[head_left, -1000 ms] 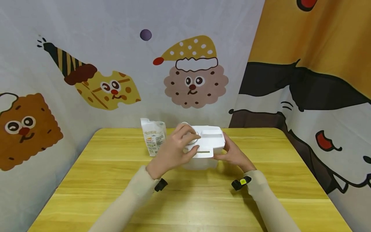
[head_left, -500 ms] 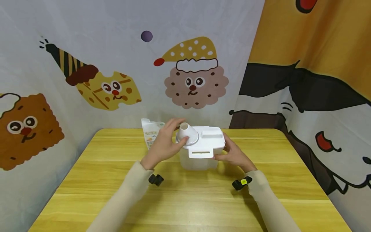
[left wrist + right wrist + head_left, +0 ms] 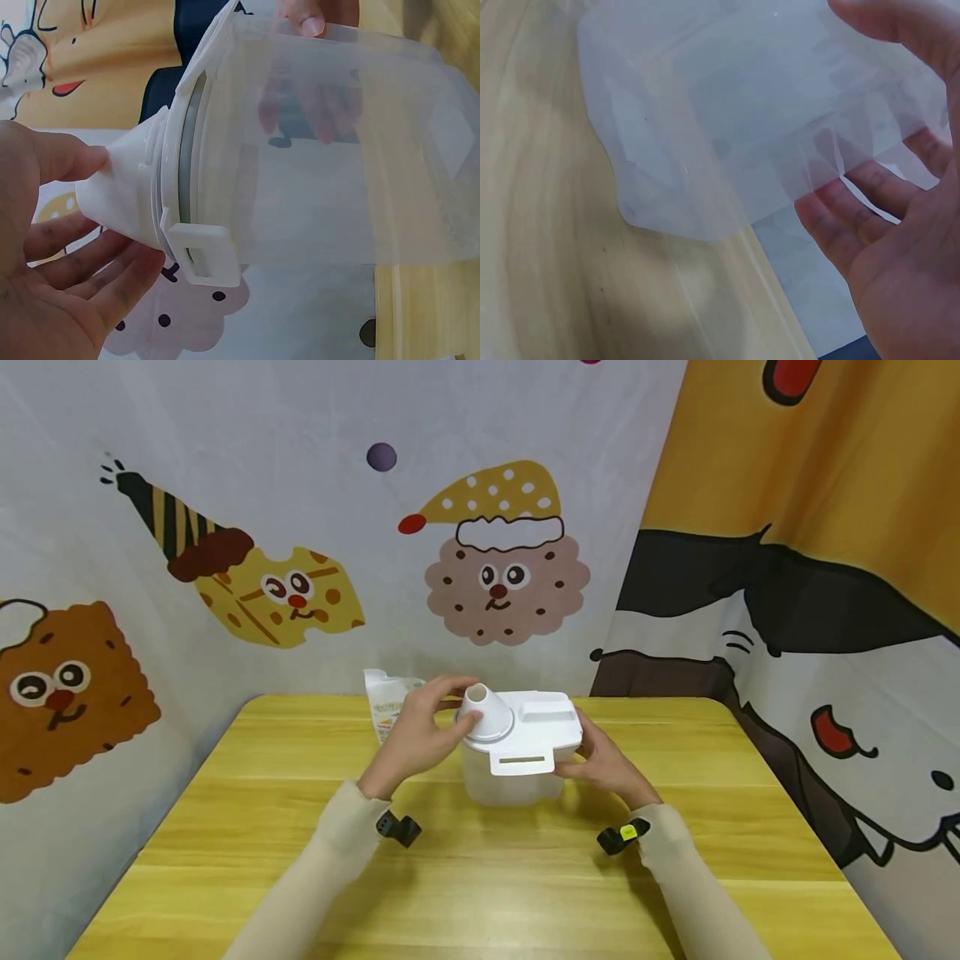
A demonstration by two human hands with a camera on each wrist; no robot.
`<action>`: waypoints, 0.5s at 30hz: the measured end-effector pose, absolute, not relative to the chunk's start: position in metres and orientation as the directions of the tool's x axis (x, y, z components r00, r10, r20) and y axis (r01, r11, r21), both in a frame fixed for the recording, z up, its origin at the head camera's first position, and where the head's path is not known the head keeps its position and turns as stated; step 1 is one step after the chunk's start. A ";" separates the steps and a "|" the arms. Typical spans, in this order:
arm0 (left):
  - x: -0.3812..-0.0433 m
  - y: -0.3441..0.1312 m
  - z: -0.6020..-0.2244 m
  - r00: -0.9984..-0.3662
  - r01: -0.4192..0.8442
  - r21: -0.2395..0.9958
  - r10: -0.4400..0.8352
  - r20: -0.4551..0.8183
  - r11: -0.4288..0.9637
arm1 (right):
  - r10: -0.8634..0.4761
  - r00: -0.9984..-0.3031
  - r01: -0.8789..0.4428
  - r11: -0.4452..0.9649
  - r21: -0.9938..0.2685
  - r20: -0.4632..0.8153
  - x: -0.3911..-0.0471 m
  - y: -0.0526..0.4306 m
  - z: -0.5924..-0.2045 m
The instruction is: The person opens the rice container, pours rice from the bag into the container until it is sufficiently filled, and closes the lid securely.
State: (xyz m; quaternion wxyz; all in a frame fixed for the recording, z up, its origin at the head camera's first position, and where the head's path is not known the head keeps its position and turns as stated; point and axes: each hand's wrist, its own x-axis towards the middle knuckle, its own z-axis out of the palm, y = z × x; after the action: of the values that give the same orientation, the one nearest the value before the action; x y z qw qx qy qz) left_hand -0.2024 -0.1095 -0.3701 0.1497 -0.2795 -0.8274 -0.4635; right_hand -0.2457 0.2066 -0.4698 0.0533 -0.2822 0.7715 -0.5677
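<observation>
A translucent plastic storage container [image 3: 512,787] stands on the table under a white lid [image 3: 543,735]. Its front clasp [image 3: 522,765] juts out, unlatched-looking in the head view. On the lid's left part sits a white cone-shaped spout [image 3: 492,720] with an open top. My left hand [image 3: 420,727] holds this spout at its left side, thumb in front and fingers behind, as the left wrist view [image 3: 124,184] also shows. My right hand [image 3: 603,760] grips the container's right side below the lid; its fingers [image 3: 881,187] show against the clear wall in the right wrist view.
A white printed bag [image 3: 386,700] stands behind my left hand and is partly hidden by it. The wooden table [image 3: 510,877] ends at a cartoon-printed curtain [image 3: 300,485] at the back. Black straps with small devices [image 3: 397,828] are on both wrists.
My left hand has shifted left from over the spout to its left side, uncovering the spout and clasp and hiding more of the bag. The right hand keeps its grip; the container stays in place.
</observation>
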 end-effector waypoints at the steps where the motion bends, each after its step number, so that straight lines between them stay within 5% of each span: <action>1: -0.201 -0.109 -0.370 -0.797 0.603 0.679 0.321 0.511 0.418 | -0.506 -0.828 -0.378 0.189 -0.906 0.240 -0.246 0.207 -0.470; 15: -0.179 -0.100 -0.368 -0.751 0.654 0.596 0.310 0.582 0.465 | -0.624 -0.769 -0.323 0.189 -0.927 0.140 -0.258 0.223 -0.462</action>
State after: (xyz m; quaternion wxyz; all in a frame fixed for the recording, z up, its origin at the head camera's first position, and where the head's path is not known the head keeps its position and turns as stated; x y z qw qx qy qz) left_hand -0.1786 -0.0998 -0.3677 0.2007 -0.2898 -0.8320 -0.4283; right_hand -0.2583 0.2227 -0.4621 0.1355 -0.3116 0.7590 -0.5553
